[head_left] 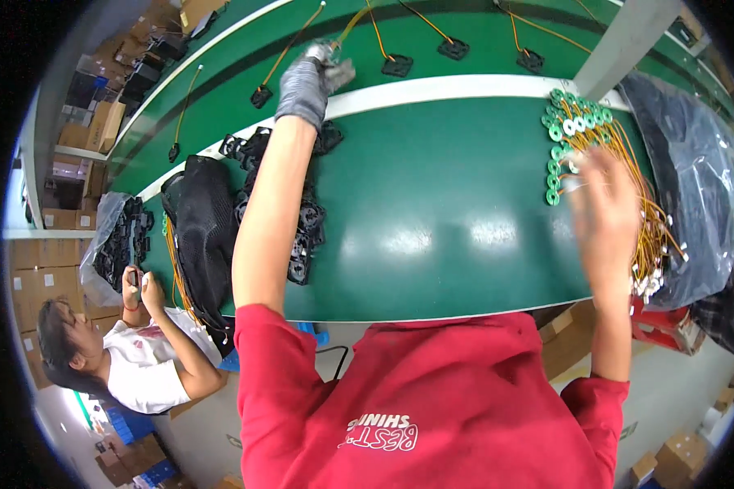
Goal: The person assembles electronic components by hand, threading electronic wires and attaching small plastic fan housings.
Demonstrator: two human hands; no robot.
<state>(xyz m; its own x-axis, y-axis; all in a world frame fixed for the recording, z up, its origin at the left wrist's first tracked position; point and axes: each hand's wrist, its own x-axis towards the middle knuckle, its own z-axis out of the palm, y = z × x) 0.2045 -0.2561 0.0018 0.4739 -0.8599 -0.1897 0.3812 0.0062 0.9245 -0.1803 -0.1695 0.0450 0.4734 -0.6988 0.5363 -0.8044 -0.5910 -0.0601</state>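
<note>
My left hand [308, 85], in a grey glove, reaches over the white rail to the far green belt. Its blurred fingertips meet a smeared yellow wire [352, 26]; whether they grip it is unclear. Several black plastic parts with orange wires lie along that belt, one black part [397, 65] just right of the glove. My right hand [607, 216], bare and smeared by motion, is over the bundle of orange wires [648, 220] at the right of the table. Green ring-shaped pieces [554, 183] line up beside its fingers, with a few white rings [573, 125] among them.
Black plastic parts [306, 232] are heaped beneath and beside my left forearm. A black mesh bag [204, 228] lies further left. Clear plastic sheeting [701, 187] covers the right end, and a metal post [628, 49] rises at the rail. A co-worker [130, 350] handles something small at left.
</note>
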